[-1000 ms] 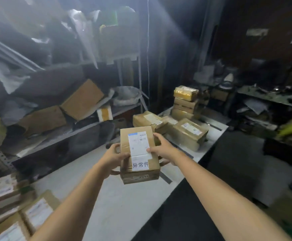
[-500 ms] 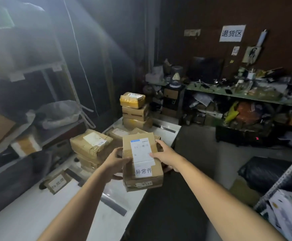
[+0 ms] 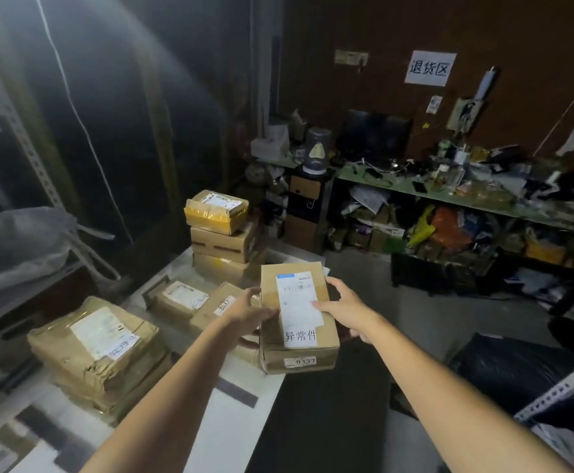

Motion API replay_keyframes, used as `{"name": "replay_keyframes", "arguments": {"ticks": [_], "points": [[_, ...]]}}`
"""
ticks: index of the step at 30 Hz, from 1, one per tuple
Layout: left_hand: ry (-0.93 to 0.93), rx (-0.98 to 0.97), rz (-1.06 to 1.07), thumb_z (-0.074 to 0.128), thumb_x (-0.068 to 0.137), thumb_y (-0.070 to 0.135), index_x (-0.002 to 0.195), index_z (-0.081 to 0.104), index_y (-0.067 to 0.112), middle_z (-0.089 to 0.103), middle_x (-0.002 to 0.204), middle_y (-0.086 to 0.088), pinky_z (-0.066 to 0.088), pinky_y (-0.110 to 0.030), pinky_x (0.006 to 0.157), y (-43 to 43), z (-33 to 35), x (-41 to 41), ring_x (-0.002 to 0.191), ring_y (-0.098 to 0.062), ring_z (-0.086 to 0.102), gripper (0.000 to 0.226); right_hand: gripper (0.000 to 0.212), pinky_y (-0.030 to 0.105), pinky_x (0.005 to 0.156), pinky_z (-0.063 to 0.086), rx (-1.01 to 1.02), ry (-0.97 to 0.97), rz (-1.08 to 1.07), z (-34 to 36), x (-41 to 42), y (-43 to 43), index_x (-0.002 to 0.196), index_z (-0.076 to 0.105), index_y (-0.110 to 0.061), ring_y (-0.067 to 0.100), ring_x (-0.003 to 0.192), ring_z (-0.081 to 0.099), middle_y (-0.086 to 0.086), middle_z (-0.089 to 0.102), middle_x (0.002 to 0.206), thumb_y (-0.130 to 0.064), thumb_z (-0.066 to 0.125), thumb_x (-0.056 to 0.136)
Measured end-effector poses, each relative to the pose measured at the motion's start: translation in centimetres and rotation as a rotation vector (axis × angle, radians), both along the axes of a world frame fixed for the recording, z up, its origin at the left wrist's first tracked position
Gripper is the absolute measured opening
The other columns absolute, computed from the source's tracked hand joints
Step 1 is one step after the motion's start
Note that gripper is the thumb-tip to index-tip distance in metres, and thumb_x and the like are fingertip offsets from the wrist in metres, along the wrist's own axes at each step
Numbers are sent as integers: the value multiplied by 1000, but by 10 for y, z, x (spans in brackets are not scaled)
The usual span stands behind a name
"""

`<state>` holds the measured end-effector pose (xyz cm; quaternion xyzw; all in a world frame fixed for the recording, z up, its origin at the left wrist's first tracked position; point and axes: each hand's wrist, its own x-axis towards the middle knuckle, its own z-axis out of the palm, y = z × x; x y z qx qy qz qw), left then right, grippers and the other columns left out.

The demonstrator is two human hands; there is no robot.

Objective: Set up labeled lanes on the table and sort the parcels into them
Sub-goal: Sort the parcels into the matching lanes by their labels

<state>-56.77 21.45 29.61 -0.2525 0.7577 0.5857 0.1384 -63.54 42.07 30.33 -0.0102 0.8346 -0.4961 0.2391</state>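
Cardboard parcel (image 3: 297,312) is looking stiff, likely light; your left grip (image 3: 244,312) and right grip (image 3: 347,308) are clasping its long sides.

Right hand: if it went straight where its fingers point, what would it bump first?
The box: the right hand grips its right edge, fingers aimed leftward across it. Past the box would likely come the left hand.

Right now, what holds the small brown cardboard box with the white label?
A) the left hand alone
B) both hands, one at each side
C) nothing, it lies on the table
B: the left hand and right hand each grip one side of the small brown cardboard box.
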Motion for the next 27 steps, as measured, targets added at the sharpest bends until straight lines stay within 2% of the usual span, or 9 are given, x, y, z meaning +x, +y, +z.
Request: {"name": "replay_keyframes", "arguments": {"ticks": [2,6,11,15,18,20,22,25,27], "points": [[-6,12,-4,69,93,25,147,36,35,66,111,-5,57,-46,80,4,-2,-28,98,-27,67,63,67,35,83,37,4,-1,3,-1,-28,6,154,30,-34,19,116,52,1,50,146,-24,65,98],[-1,-13,4,66,95,28,145,37,39,65,120,-3,57,-42,72,15,-3,-85,100,-27,68,59,61,22,59,32,-15,22,44,-4,-93,14,151,35,-31,15,108,48,0,52,140,-20,63,98],[-18,-51,126,64,95,26,144,38,39,67,111,0,60,-43,72,32,-7,-151,92,-24,71,57,67,27,70,35,28,27,163,-10,-185,17,153,32,-35,21,130,44,-2,37,154,-28,66,95],[-37,-2,266,66,95,20,147,35,35,61,101,1,60,-40,56,39,4,-188,82,-19,67,62,68,29,73,38,23,-7,281,-5,-246,8,153,32,-36,18,119,49,-3,39,156,-26,66,95],[-19,-12,352,68,94,20,147,37,33,62,102,-1,62,-44,62,28,27,-212,85,-23,70,63,67,36,87,43,15,20,376,15,-286,-13,152,33,-36,16,114,55,-2,49,147,-25,66,95],[-6,-3,395,71,92,24,145,39,35,64,110,-3,63,-47,71,13,47,-230,92,-28,70,64,66,32,72,47,-9,37,411,36,-311,-31,152,33,-36,10,99,58,-3,56,133,-25,66,95],[18,-42,415,72,91,28,145,39,36,63,115,-4,63,-44,69,-5,69,-247,93,-30,70,64,67,24,62,37,-19,69,453,60,-337,-53,154,32,-32,12,99,56,0,55,138,-25,65,96],[48,-77,463,73,90,32,143,39,39,63,108,-5,62,-42,64,-36,100,-267,89,-33,72,63,67,28,69,40,-28,125,518,92,-369,-89,154,33,-34,16,106,53,1,52,144,-29,65,95],[68,-111,468,71,91,34,142,40,37,59,106,-2,61,-42,65,-59,115,-277,90,-34,71,59,64,32,66,44,-17,137,542,111,-382,-113,151,35,-37,12,95,57,-3,58,128,-34,64,95]]}}
